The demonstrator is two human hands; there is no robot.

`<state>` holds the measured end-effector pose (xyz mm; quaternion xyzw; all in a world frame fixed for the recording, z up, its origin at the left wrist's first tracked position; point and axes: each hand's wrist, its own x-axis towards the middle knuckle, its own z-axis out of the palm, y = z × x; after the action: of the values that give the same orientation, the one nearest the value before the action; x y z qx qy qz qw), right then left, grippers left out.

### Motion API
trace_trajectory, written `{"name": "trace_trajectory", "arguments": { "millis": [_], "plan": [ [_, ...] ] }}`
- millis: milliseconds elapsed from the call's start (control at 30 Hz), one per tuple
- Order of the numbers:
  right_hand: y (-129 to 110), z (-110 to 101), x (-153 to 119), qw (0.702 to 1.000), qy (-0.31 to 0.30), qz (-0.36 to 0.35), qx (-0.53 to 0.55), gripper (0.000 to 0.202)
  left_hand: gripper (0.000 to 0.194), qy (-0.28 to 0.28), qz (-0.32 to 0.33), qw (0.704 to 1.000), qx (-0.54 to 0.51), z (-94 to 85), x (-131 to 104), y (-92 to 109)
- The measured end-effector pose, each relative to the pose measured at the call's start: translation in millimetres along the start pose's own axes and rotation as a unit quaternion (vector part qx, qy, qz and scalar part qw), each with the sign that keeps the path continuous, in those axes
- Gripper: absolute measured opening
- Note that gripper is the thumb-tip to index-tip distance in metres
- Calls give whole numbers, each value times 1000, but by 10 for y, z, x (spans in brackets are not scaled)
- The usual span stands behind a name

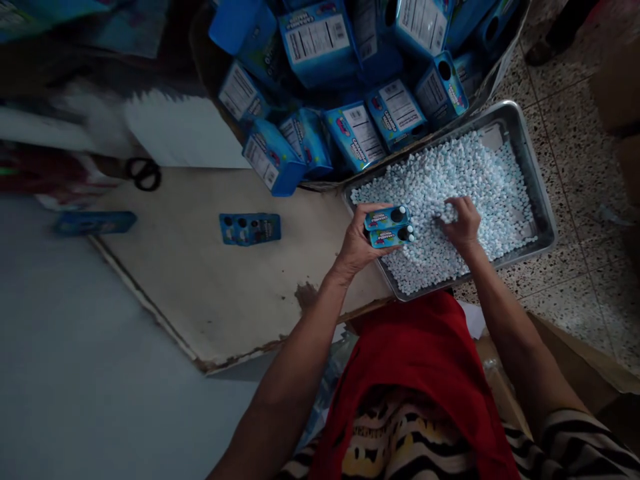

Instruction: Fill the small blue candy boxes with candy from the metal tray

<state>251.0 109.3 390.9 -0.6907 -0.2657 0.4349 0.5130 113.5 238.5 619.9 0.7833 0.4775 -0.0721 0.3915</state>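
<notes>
My left hand point(356, 241) is wrapped around two small blue candy boxes point(383, 219), held side by side over the tray's left edge. Each box has a dark round hole at its right end, with white candies showing at the holes. Above the metal tray point(544, 207), my right hand point(463, 223) has its fingers curled together on a few candies. Small white and pale blue candies point(480, 173) fill most of the tray. On the table to the left stands a group of blue candy boxes point(250, 229), with dark holes visible on some of them.
A large container point(200, 40) heaped with blue boxes stands behind the tray. Black-handled scissors point(143, 174) lie by white sheets at the left. Another blue box point(95, 223) rests at the table's left edge. Speckled floor point(565, 147) shows on the right, with a person's foot point(540, 52) at the top.
</notes>
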Motion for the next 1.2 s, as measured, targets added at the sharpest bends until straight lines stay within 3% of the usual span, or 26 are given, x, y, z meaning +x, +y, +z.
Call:
{"name": "trace_trajectory", "arguments": {
  "millis": [67,167,233,300,367,467,700,933,1067,1133,1200],
  "plan": [
    [-176,-42,47,982,45,109,144,41,80,-4,-13,1000,-18,65,-1,1],
    [-581,-205,34,889,7,233,394,42,75,4,-21,1000,17,142,12,43],
    [-879,-334,9,826,-18,246,506,42,73,6,-10,996,87,170,43,112],
    [-1147,-428,3,801,-13,221,557,44,73,-13,25,988,155,187,89,202],
    [-1353,-462,21,807,1,190,559,46,72,-44,56,977,199,204,136,283],
    [-1512,-423,57,837,16,158,524,49,70,-61,47,972,220,230,181,347],
    [-1494,-331,25,872,8,73,485,55,69,-51,-1,977,205,229,201,361],
    [-1689,-344,-76,877,-3,43,479,57,64,-44,11,977,208,232,231,442],
    [-1430,-406,-246,935,-6,13,355,66,64,-11,-3,986,166,127,192,353],
    [-1132,-410,-408,970,-3,10,243,54,66,20,-18,994,102,50,157,243],
    [-809,-360,-592,992,-40,-20,116,43,74,35,-25,998,34,2,128,124]
  ]
}}
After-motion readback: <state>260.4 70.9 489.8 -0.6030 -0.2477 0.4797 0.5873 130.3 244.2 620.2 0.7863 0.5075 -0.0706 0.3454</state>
